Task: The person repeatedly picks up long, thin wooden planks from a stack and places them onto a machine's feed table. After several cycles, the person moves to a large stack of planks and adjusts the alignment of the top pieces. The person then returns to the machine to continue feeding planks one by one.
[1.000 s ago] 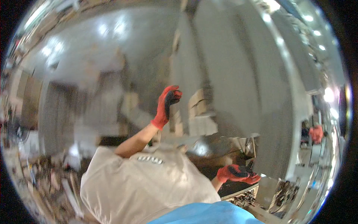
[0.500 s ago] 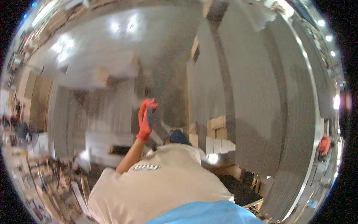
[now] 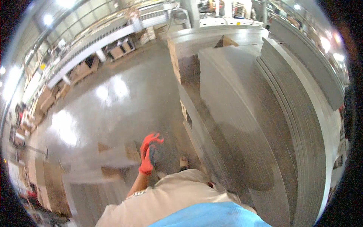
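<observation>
Head view: your red-gloved left hand (image 3: pixel 148 153) is half-curled, holding nothing; your right hand is out of sight, its state unverifiable. Grey sheet stacks (image 3: pixel 242 100) stand at your right; brushing their edges could dislodge sheets.

A grey pile (image 3: pixel 94 196) fills the lower left of the frame, too blurred for its sheets to be counted, with faint bands running down its near side and squared brown ends showing at its upper edge. A tall stack of flat grey boards (image 3: pixel 242 106) takes up the right of centre, its top face smooth and pale, its layered edges showing as fine, closely set lines curving toward the lower right.
</observation>
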A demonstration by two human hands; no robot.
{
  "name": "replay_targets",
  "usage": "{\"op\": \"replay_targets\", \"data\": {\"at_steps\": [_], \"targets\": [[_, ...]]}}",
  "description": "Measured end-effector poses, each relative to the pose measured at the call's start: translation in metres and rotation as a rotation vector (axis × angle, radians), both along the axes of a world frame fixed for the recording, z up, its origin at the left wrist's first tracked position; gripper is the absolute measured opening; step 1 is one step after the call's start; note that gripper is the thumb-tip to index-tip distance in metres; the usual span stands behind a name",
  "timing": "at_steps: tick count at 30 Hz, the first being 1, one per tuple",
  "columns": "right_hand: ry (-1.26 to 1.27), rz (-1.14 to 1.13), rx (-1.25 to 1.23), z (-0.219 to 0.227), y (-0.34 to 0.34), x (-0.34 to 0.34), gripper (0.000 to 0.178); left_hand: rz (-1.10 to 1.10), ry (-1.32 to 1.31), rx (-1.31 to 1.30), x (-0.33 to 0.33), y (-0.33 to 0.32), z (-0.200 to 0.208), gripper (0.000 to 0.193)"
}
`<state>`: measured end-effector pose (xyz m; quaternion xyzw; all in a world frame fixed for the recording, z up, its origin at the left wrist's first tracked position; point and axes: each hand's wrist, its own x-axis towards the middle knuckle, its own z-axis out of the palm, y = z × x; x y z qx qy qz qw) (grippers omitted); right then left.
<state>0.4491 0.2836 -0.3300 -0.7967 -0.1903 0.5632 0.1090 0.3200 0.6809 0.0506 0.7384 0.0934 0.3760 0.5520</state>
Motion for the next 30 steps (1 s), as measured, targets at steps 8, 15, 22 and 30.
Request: {"op": "replay_targets", "data": {"at_steps": [8, 15, 22, 30], "targets": [[-0.019, -0.154, 0.019, -0.001, 0.163, 0.083, 0.035, 0.27, -0.145, -0.04, 0.064, 0.216, -0.045, 0.058], [-0.052, -0.264, 0.01, -0.006, 0.299, 0.149, 0.033, 0.373, -0.09, -0.287, 0.138, 0.389, -0.129, 0.055], [-0.014, -0.48, 0.108, -0.004, 0.507, 0.18, 0.031, 0.022, 0.036, -0.142, 0.312, 0.599, -0.052, 0.043], [-0.018, -0.788, 0.112, 0.007, 0.66, 0.246, 0.028, -0.527, -0.009, -0.1, 0.58, 0.712, -0.003, 0.036]]}}
